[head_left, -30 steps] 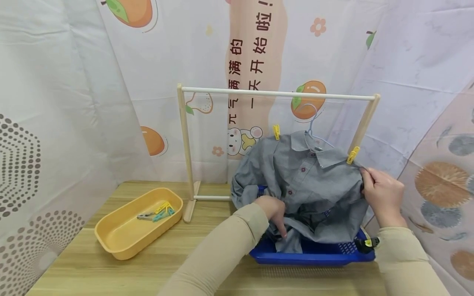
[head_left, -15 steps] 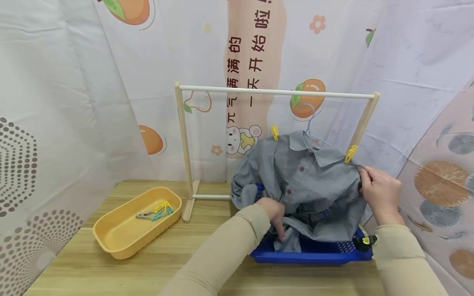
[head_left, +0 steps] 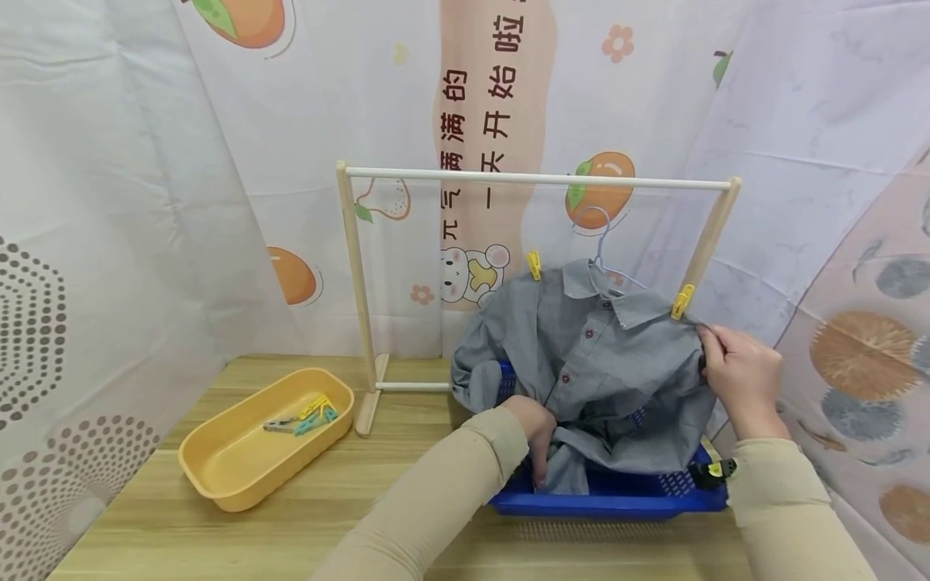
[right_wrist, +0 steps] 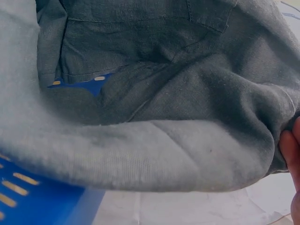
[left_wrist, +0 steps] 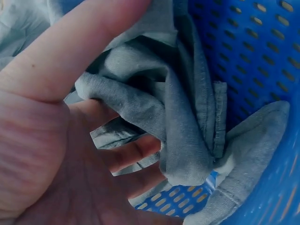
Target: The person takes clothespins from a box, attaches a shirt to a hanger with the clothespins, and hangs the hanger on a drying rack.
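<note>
i wore long beige sleeves on both arms, reaching my wrists; my left hand [head_left: 536,424] and right hand [head_left: 741,379] were bare, no gloves or rings.

Left fingertips [head_left: 539,476] perhaps under shirt [head_left: 610,355]

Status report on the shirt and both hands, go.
Left hand grips shirt hem down in blue basket. Right hand pinches the shoulder. Shirt on hanger, two yellow pegs clipped. Rail bare.
</note>
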### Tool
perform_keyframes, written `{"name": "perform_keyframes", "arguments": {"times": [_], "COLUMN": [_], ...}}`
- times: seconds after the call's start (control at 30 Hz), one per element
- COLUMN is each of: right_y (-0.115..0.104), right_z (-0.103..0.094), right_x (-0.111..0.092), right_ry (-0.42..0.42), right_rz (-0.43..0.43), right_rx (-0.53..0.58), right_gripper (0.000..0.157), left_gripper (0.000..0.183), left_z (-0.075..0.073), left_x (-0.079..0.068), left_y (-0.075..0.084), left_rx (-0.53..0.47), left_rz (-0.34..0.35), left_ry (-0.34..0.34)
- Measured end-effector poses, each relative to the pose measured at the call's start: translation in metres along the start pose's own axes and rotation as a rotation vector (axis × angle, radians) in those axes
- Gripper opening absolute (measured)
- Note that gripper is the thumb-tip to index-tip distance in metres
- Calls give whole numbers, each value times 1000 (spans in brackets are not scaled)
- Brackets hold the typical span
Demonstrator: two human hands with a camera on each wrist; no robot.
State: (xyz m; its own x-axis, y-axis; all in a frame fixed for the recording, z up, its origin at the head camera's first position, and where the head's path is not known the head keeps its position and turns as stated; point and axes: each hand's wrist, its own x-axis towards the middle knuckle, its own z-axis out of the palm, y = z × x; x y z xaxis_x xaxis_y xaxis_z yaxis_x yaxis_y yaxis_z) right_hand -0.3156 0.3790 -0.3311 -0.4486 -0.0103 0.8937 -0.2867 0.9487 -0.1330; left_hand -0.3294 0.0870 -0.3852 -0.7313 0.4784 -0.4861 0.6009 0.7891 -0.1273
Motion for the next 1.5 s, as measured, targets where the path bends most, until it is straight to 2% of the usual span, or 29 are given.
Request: {"name": "perform_keyframes", "arguments": {"times": [0.1, 0.27, 0.5, 0.7, 0.83, 0.97, 1.2, 1.33, 1.5], "right_y": [0, 0, -1, -1, 0, 0, -1, -3, -3], "right_z": [0, 1, 2, 1, 1, 1, -1, -1, -1], "right_x": [1, 0, -1, -1, -2, -2, -2, 0, -1], "right_ry": [0, -16, -13, -5, -10, -4, -2, -15, -12], "right_rz": [1, 11, 11, 1, 3, 3, -13, -8, -1], "right_rx": [8, 8, 12, 10, 14, 17, 17, 15, 22], "right_gripper": [22, 24, 23, 23, 23, 23, 28, 30, 28], "left_gripper": [68, 66, 78, 46, 30, 17, 16, 15, 15], "left_z": [0, 7, 12, 18, 21, 23, 21, 16, 10], "left_x": [0, -1, -6, -12, -11, -3, 9, 9, 4], "left_y": [1, 6, 17, 16, 14, 12, 3, -4, -11], "left_rx": [9, 12, 39, 8, 0, 15, -17, -43, -7], "left_rz": [-12, -28, -110, -85, -76, -89, -106, -95, -45], "left_ry": [-4, 49, 104, 240, 292, 308, 267, 234, 224]}}
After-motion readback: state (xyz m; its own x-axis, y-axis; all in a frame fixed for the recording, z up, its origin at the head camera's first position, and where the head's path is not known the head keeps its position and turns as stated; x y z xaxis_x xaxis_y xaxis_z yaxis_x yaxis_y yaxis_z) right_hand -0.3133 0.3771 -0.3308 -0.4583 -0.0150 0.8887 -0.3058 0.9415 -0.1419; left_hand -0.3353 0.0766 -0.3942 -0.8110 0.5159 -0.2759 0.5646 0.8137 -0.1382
